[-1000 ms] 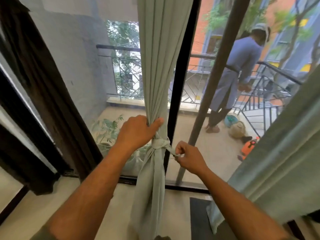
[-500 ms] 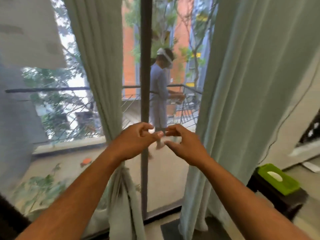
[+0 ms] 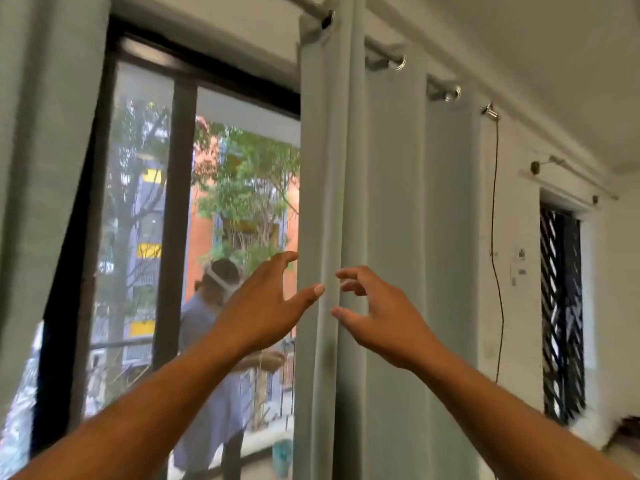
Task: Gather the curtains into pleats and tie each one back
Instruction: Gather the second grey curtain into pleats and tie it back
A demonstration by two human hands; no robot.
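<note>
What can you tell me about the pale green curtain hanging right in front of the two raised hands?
The pale green curtain looks like plain, matte woven cloth. It hangs straight from a metal rod by silver eyelet rings, falling in broad vertical folds, untied as far as the frame shows. It covers the window's right side, beside the white wall. The left hand and right hand are spread open at its leading fold; actual contact cannot be confirmed.

Both hands up at the pale green curtain (image 3: 391, 237), left hand (image 3: 263, 306) and right hand (image 3: 377, 320) spread, holding nothing; curtain hangs loose from rod (image 3: 384, 51).
</note>
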